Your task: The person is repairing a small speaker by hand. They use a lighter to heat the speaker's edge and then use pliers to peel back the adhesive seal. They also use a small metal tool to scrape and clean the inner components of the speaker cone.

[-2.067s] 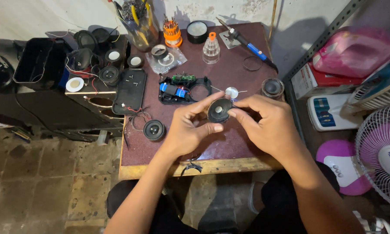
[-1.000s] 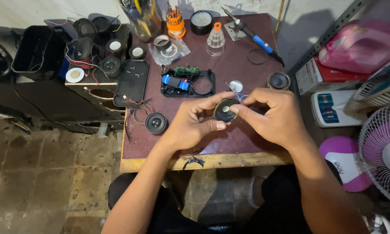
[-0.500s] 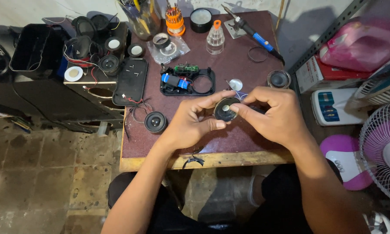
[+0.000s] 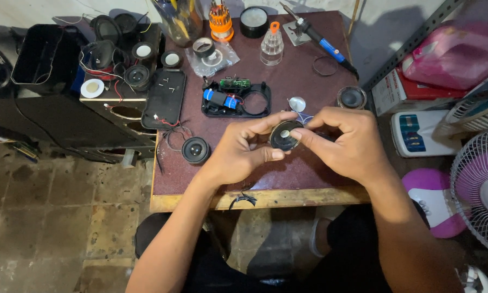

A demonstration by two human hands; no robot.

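A small round black speaker driver (image 4: 284,135) with a shiny metal centre is pinched between both hands above the dark red table (image 4: 309,168). My left hand (image 4: 244,149) grips its left rim with thumb and fingers. My right hand (image 4: 348,142) holds its right edge, index finger on the face. Thin wires run from the driver toward a small silver disc (image 4: 296,103) on the table. Behind it lies an open black casing (image 4: 236,99) with a green circuit board and a blue battery.
Another small speaker (image 4: 196,150) with wires lies at the left, and one more (image 4: 352,97) at the right. A soldering iron (image 4: 320,39), clear bottle (image 4: 271,44), screwdriver set (image 4: 221,21) and tape rolls (image 4: 204,48) sit at the back. A black speaker box (image 4: 114,111) stands left, a fan (image 4: 481,190) right.
Both hands with the driver have shifted slightly lower and rightward in view, and the driver is turned a little in the fingers. Nothing on the table has moved.
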